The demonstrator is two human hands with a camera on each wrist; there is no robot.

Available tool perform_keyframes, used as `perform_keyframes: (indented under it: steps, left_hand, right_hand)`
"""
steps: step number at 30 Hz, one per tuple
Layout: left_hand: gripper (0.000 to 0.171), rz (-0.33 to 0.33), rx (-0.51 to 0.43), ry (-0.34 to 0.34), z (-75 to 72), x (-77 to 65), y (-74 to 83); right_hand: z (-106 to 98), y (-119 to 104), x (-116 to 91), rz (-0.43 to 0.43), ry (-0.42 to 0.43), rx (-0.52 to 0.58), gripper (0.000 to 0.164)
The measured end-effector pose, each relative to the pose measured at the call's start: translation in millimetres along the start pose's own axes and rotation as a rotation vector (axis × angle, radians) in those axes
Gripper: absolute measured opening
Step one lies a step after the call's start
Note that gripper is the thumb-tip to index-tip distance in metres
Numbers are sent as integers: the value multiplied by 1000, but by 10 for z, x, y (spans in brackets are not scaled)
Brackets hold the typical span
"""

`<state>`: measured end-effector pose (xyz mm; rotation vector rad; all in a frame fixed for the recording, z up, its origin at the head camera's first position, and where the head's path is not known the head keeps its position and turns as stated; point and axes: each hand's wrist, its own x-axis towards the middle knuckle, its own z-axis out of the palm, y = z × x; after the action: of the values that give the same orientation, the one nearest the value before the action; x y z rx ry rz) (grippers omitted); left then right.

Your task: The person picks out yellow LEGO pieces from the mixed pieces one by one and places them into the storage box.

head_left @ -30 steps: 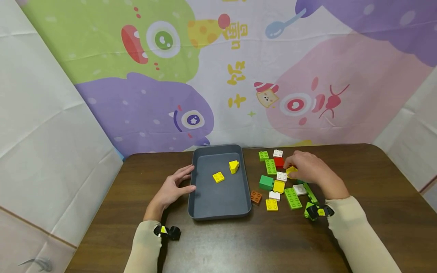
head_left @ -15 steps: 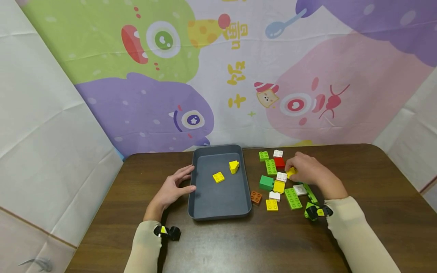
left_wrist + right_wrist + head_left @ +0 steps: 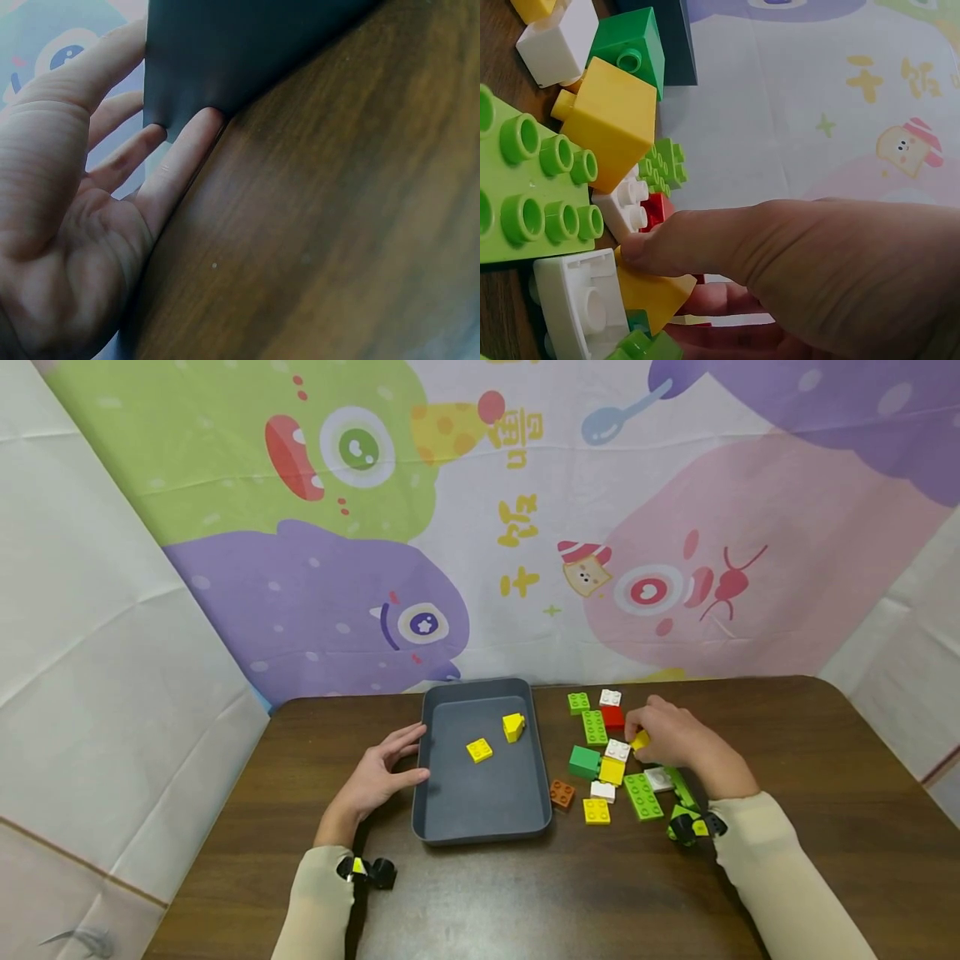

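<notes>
My right hand (image 3: 675, 739) pinches a yellow brick (image 3: 649, 289) between thumb and fingers at the far right of a loose group of toy building bricks. In the right wrist view the thumb lies along its near side, and the fingertips are partly hidden behind it. A white brick (image 3: 585, 307), turned on its side, is close beside it. My left hand (image 3: 380, 770) rests against the left wall of a grey tray (image 3: 480, 810), fingers spread and touching the side. Inside the tray lie a yellow two-by-two brick (image 3: 479, 750) and a yellow angled brick (image 3: 513, 727).
Between tray and right hand are a green brick (image 3: 584, 762), a brown brick (image 3: 562, 793), a red brick (image 3: 612, 717), a long lime brick (image 3: 643, 797) and several others. A printed cloth (image 3: 525, 635) hangs behind the table's back edge.
My right hand has shifted very slightly, and less of the yellow brick shows beneath its fingers. The left hand and the tray stay as they were.
</notes>
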<state>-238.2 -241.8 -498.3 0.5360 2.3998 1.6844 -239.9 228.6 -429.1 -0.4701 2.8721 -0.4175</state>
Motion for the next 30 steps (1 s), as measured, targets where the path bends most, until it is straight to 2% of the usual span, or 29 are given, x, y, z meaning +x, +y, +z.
perform_keyframes:
  steps: [11, 21, 30]
  left_hand:
    - [75, 9, 11, -5, 3, -3, -5]
    - [75, 7, 9, -4, -9, -12, 6]
    - [75, 17, 2, -4, -2, -10, 14]
  right_hand:
    - [-2, -22, -10, 22, -49, -23, 26]
    - [7, 3, 36, -30, -67, -54, 26]
    - [19, 16, 46, -30, -75, -44, 25]
